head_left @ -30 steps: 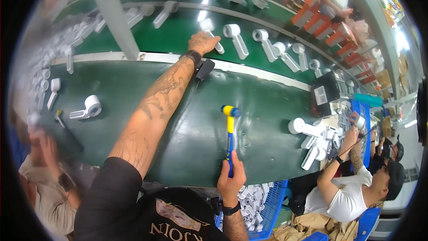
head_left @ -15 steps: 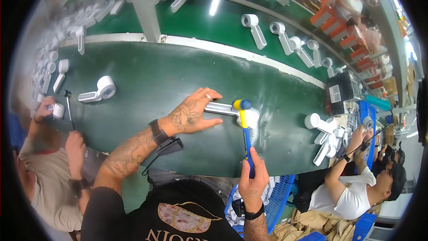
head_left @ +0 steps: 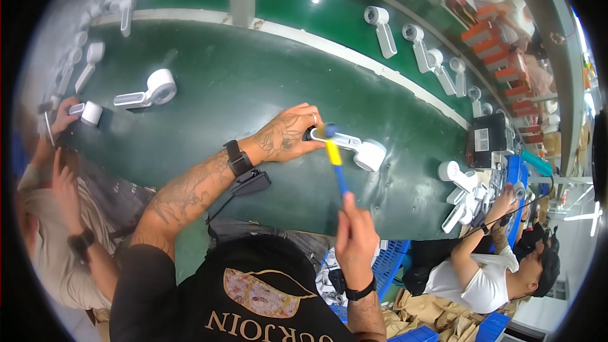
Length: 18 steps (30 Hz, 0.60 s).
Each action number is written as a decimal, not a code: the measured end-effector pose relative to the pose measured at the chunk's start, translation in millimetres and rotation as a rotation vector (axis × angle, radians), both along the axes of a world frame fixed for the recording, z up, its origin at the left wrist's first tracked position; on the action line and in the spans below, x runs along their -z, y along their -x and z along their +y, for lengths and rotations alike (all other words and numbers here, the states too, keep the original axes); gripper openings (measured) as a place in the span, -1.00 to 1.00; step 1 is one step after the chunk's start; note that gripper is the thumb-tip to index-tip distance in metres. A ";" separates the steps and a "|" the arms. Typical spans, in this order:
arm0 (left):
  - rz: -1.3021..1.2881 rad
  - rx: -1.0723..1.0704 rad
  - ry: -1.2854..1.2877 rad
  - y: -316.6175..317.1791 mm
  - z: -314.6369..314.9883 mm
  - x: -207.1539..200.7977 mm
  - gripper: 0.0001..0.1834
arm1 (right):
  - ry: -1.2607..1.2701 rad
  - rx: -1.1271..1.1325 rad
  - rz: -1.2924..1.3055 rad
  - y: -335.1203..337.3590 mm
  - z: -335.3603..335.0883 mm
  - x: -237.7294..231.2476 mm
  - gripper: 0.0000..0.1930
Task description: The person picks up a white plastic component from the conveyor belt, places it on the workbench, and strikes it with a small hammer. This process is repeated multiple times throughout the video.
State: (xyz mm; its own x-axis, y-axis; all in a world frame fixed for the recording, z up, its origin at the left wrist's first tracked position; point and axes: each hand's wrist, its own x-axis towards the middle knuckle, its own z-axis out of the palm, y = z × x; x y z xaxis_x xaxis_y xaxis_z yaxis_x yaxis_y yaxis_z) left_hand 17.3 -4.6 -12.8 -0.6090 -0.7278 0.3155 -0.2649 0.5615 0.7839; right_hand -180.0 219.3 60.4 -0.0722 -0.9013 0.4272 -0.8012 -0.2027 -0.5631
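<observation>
White gadget [head_left: 348,142], round head and straight handle, lies on the green bench [head_left: 221,76] just right of the middle of the frame. Head points right and slightly down; handle runs back up-left to the left hand [head_left: 288,133].

Left hand: grasping the far left end of the handle, thumb on the near side, fingers on the far side, ring on one finger. Right hand [head_left: 358,231]: closed around the lower end of a blue-and-yellow hammer [head_left: 335,158]. Hammer head is motion-blurred and shows over the handle, close to the left fingers; can't tell if it touches.

Black watch [head_left: 237,158] on the left wrist, small black box [head_left: 252,183] with a cord right beside it. Black band [head_left: 361,291] on the right wrist.

Around: second white gadget [head_left: 152,94] on the bench, left of frame, well apart. White pile [head_left: 465,187] at right, black carton [head_left: 484,142] just above it. White rail [head_left: 342,56] crosses the upper frame; more gadgets sit on the green belt [head_left: 304,16] past it. Blue crate [head_left: 389,263] with white parts at bottom. Co-worker in white shirt [head_left: 472,278], lower right; another at left edge, one hand at a white gadget.
</observation>
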 end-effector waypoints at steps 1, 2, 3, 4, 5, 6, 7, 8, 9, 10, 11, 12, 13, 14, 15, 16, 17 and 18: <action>-0.016 0.001 0.000 0.2 -0.3 0.5 -0.69 | -0.126 0.008 0.028 -2.8 -1.4 -0.8 -0.56; -0.016 -0.005 -0.002 1.0 0.5 1.5 -0.69 | -0.252 0.017 0.056 -5.0 -2.3 -2.6 -0.57; -0.030 -0.003 0.011 1.7 1.1 2.2 -0.70 | -0.184 0.013 0.068 -7.3 -2.9 -9.7 -0.57; -0.044 0.001 0.024 1.2 1.7 3.2 -0.71 | -0.184 0.009 0.068 -7.2 -2.1 -6.1 -0.57; -0.045 -0.001 0.023 -0.1 1.8 4.6 -0.71 | -0.123 0.006 0.029 -6.1 -0.6 0.9 -0.56; -0.032 0.007 0.022 0.2 1.3 5.7 -0.72 | -0.061 0.008 -0.008 -5.2 0.7 4.4 -0.56; -0.018 0.016 0.020 0.7 1.2 6.5 -0.73 | -0.061 0.011 -0.008 -4.2 1.0 3.0 -0.56; -0.017 0.020 0.020 -0.2 2.4 7.0 -0.73 | -0.154 0.004 0.000 -2.0 0.7 0.5 -0.56; 0.045 0.026 -0.042 -0.6 4.4 5.0 -0.71 | -0.247 0.000 0.010 1.7 1.3 -1.9 -0.57; 0.107 0.032 -0.105 -0.3 6.0 2.8 -0.69 | -0.248 0.008 0.012 6.5 4.4 0.8 -0.57; 0.110 0.040 -0.107 -0.8 6.9 -0.3 -0.69 | -0.177 0.059 -0.062 12.4 9.7 7.0 -0.58; 0.129 0.005 -0.251 -0.4 8.6 -15.4 -0.65 | -0.106 0.117 -0.134 18.7 17.5 10.3 -0.59; 0.146 -0.040 -0.394 -1.4 9.6 -24.0 -0.61 | -0.133 0.143 -0.130 24.7 22.7 7.5 -0.58; 0.146 -0.035 -0.395 -1.1 10.1 -23.1 -0.61 | -0.133 0.149 -0.129 26.6 23.2 7.1 -0.58; 0.121 0.003 -0.215 -4.0 10.4 -22.1 -0.58 | -0.145 0.168 -0.151 26.3 22.1 7.2 -0.58; 0.096 0.040 -0.035 -6.6 10.5 -20.7 -0.56 | -0.156 0.188 -0.173 25.9 20.6 7.4 -0.57; 0.071 0.033 0.041 -6.5 10.0 -12.5 -0.56 | -0.168 0.207 -0.196 25.5 19.8 7.5 -0.56; 0.072 0.038 0.040 -5.5 9.9 -14.0 -0.56 | -0.168 0.212 -0.196 25.5 20.3 7.4 -0.56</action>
State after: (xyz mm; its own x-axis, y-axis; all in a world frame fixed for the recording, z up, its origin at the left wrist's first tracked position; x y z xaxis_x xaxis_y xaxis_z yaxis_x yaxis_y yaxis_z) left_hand 22.8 5.3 1.2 -0.6110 -0.6901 0.3879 -0.1866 0.6017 0.7766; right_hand -205.5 239.6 53.0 -0.3317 -0.9141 0.2334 -0.6888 0.0656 -0.7219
